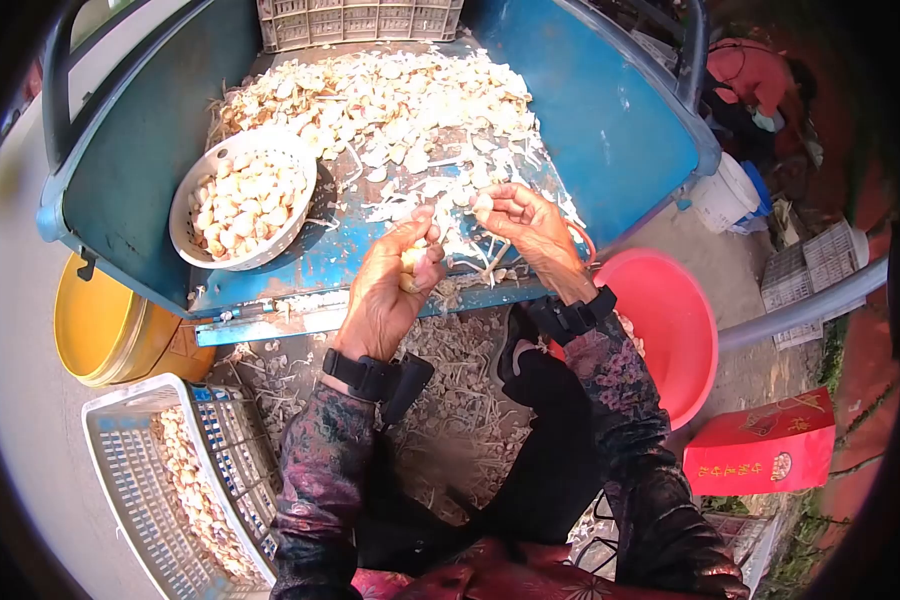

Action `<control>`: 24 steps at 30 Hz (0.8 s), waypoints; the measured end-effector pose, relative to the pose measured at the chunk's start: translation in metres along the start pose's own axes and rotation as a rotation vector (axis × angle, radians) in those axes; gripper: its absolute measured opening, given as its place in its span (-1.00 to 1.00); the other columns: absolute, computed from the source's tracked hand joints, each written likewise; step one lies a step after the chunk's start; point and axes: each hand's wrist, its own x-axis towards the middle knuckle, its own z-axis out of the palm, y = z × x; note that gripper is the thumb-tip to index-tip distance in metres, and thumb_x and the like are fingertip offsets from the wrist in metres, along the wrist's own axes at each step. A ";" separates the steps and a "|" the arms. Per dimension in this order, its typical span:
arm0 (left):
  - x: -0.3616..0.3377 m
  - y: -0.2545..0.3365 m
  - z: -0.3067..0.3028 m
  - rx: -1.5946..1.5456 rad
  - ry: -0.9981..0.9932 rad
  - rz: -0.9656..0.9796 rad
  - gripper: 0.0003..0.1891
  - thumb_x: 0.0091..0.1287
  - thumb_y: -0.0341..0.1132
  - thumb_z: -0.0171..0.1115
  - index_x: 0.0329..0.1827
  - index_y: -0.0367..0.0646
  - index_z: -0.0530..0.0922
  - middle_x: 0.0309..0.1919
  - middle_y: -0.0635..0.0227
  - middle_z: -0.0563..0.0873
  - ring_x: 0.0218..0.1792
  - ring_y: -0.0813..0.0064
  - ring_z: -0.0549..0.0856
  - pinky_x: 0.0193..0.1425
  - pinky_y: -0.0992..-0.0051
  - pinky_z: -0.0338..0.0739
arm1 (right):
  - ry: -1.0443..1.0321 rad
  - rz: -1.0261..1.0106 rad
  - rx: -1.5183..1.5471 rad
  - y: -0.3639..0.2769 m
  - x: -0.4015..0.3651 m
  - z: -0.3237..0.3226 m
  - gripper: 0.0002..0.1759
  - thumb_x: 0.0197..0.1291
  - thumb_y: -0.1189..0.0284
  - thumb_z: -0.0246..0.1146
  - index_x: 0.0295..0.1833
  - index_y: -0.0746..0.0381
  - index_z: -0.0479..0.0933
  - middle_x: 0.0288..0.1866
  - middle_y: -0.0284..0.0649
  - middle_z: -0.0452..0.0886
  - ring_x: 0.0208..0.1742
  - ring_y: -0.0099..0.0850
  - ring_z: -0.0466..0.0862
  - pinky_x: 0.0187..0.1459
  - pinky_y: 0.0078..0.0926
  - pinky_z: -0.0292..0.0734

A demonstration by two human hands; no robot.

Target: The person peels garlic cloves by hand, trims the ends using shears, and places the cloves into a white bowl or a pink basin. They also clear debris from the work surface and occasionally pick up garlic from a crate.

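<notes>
My left hand point(392, 290) is closed around some pale garlic cloves point(411, 262), partly hidden by the fingers. Pinched between the thumb and fingers of my right hand point(532, 232) is a small whitish garlic clove point(484, 203). Both hands are over the front edge of a blue cart bed point(600, 130), a short gap apart. Behind them spreads a heap of garlic skins and stalks point(380, 100). To the left of my hands, a white colander point(270, 252) full of garlic cloves point(245, 205) rests tilted on the bed.
A beige crate point(360, 25) stands at the bed's back. A yellow bucket point(100, 330) and a white crate point(130, 480) holding garlic are at left. Right are a pink basin point(685, 330), a red printed bag point(760, 445), a white bucket point(722, 195) and another person point(755, 75) bending.
</notes>
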 end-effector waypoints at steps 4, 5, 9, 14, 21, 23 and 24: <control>0.004 -0.006 0.002 0.054 -0.022 0.010 -0.81 0.33 -0.41 0.18 -0.04 -0.23 0.49 -0.43 0.39 0.55 -0.49 0.60 0.50 -0.65 0.74 0.30 | -0.180 -0.058 0.177 -0.062 -0.039 0.023 -0.67 0.20 0.46 0.31 0.06 0.30 0.46 -0.09 -0.26 0.63 -0.06 -0.55 0.60 0.03 -0.57 0.49; 0.005 -0.006 0.004 0.076 -0.024 0.001 -0.81 0.33 -0.41 0.18 -0.04 -0.23 0.49 -0.43 0.39 0.55 -0.49 0.60 0.50 -0.65 0.74 0.30 | -0.249 -0.102 0.205 -0.086 -0.058 0.033 -0.69 0.22 0.45 0.30 0.05 0.29 0.47 -0.12 -0.28 0.63 -0.11 -0.56 0.61 -0.01 -0.59 0.50; 0.002 -0.012 0.005 0.095 0.034 -0.038 -0.77 0.33 -0.43 0.16 0.02 -0.23 0.44 -0.35 0.35 0.54 -0.47 0.57 0.50 -0.66 0.71 0.24 | -0.572 -0.744 0.274 -0.142 -0.133 0.062 -0.77 0.15 0.55 0.32 -0.10 0.40 0.52 -0.21 -0.01 0.66 -0.20 -0.31 0.69 -0.09 -0.42 0.55; -0.003 -0.014 0.001 0.056 0.065 -0.034 -0.78 0.37 -0.45 0.13 0.05 -0.25 0.45 -0.35 0.32 0.54 -0.49 0.59 0.44 -0.68 0.70 0.23 | -0.426 -1.265 0.378 -0.140 -0.159 0.076 -0.78 0.11 0.62 0.34 -0.11 0.47 0.60 -0.25 -0.04 0.68 -0.32 -0.30 0.69 -0.23 -0.33 0.56; -0.010 -0.021 0.007 0.074 0.071 -0.009 -0.79 0.35 -0.44 0.14 0.01 -0.25 0.44 -0.37 0.34 0.54 -0.49 0.56 0.49 -0.64 0.67 0.26 | -0.444 -0.254 0.518 -0.136 -0.122 0.034 -0.59 0.30 0.34 0.25 0.16 0.35 0.44 -0.15 -0.24 0.63 -0.16 -0.52 0.63 -0.11 -0.52 0.56; -0.014 -0.025 0.017 0.021 0.101 0.034 -0.79 0.36 -0.41 0.13 0.01 -0.23 0.43 -0.39 0.35 0.55 -0.52 0.56 0.50 -0.66 0.65 0.27 | -0.365 -0.276 0.474 -0.118 -0.099 0.026 -0.54 0.36 0.25 0.16 0.16 0.43 0.42 -0.17 -0.19 0.63 -0.16 -0.50 0.64 -0.09 -0.53 0.56; -0.013 -0.025 0.018 0.024 0.111 0.026 -0.79 0.36 -0.42 0.13 0.02 -0.24 0.43 -0.39 0.35 0.54 -0.52 0.56 0.50 -0.66 0.65 0.26 | -0.358 -0.225 0.457 -0.119 -0.096 0.024 -0.52 0.35 0.22 0.14 0.14 0.43 0.42 -0.17 -0.10 0.60 -0.19 -0.41 0.58 -0.07 -0.41 0.50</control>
